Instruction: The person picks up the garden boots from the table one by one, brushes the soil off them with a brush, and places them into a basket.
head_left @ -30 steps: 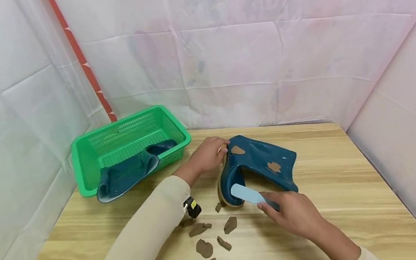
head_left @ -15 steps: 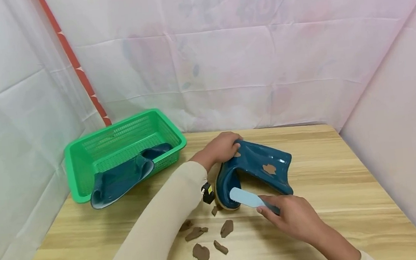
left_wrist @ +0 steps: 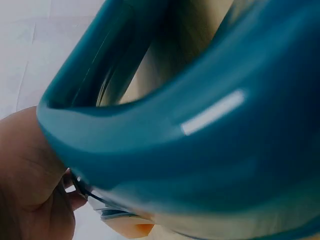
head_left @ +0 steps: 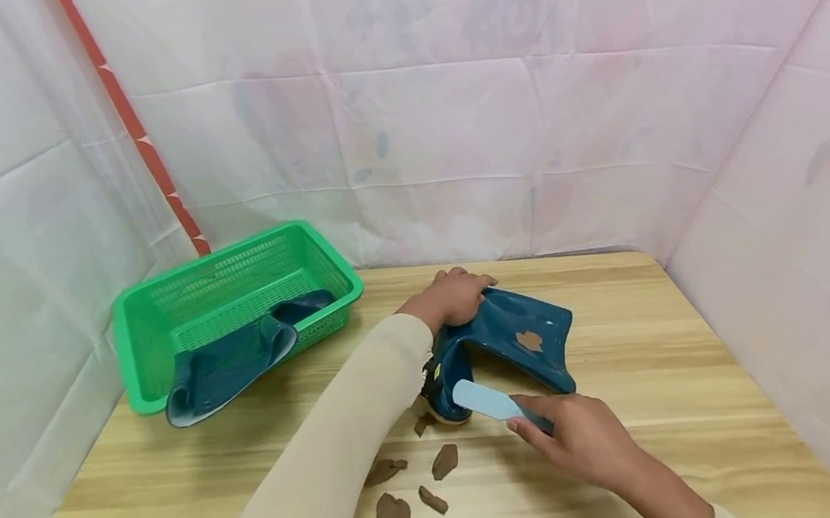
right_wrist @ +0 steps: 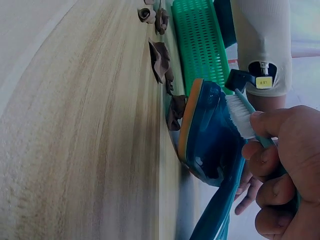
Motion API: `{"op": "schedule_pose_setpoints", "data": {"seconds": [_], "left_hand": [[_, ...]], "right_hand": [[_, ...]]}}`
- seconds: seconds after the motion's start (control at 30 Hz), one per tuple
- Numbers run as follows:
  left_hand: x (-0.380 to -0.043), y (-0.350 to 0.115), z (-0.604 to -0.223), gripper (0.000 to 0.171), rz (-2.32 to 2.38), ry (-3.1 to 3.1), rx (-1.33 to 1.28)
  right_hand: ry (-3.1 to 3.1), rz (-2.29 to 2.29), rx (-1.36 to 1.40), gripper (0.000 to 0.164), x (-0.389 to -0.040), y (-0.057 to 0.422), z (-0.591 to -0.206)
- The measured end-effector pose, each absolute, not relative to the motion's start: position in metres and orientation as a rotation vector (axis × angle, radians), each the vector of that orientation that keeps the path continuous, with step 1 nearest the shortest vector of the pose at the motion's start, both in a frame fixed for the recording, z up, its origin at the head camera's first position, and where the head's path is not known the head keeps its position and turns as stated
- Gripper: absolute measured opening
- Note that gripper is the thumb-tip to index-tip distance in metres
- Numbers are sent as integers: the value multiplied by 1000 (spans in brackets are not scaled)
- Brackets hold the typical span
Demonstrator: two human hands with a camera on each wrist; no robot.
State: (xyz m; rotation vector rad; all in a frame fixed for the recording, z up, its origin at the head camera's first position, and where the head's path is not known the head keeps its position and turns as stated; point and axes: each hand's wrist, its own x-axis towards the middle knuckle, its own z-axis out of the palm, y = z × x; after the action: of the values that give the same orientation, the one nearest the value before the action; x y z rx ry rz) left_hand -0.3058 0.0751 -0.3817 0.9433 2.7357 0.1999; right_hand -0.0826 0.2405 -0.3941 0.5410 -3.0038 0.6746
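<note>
A dark teal rubber boot (head_left: 515,324) lies bent on its side on the wooden table, its toe toward me and its shaft to the right. Brown patches stick to its shiny surface. My left hand (head_left: 456,297) holds the boot at the heel, partly covering it. In the left wrist view the boot fills most of the picture, with the hand (left_wrist: 32,175) at its left. My right hand (head_left: 582,435) grips a light-blue scrub brush (head_left: 484,400) by the handle. Its white bristles (right_wrist: 240,116) face the boot's foot, close to the toe; contact is hard to make out.
Several brown flakes (head_left: 393,511) are scattered on the table in front of the boot. At the back left stands a green plastic basket (head_left: 131,353), with a second teal boot (head_left: 234,368) hanging over its front rim. White cloth walls enclose the table.
My left hand has moved right along the heel and now covers its upper brown patch. The right hand and brush stay near the toe. The head view has shifted slightly.
</note>
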Motion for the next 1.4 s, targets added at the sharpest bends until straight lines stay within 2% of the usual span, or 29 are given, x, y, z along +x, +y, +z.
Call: {"op": "schedule_pose_setpoints", "data": {"seconds": [0.2, 0.4, 0.77, 1.13, 1.4], "left_hand": [[-307, 74, -379, 46, 165, 2737, 900], [-314, 58, -382, 53, 297, 2784, 765], [-319, 11, -376, 34, 708, 2832, 785], [-288, -8, -341, 35, 1150, 2882, 672], [-263, -30, -349, 41, 1549, 2838, 506]], "right_hand": [[-3014, 666, 539, 47, -83, 240, -394], [-3002, 640, 570, 48, -86, 239, -397], [-2948, 676, 623, 43, -89, 240, -398], [-2883, 735, 513, 38, -88, 252, -393], [-2701, 744, 413, 34, -86, 259, -394]]}}
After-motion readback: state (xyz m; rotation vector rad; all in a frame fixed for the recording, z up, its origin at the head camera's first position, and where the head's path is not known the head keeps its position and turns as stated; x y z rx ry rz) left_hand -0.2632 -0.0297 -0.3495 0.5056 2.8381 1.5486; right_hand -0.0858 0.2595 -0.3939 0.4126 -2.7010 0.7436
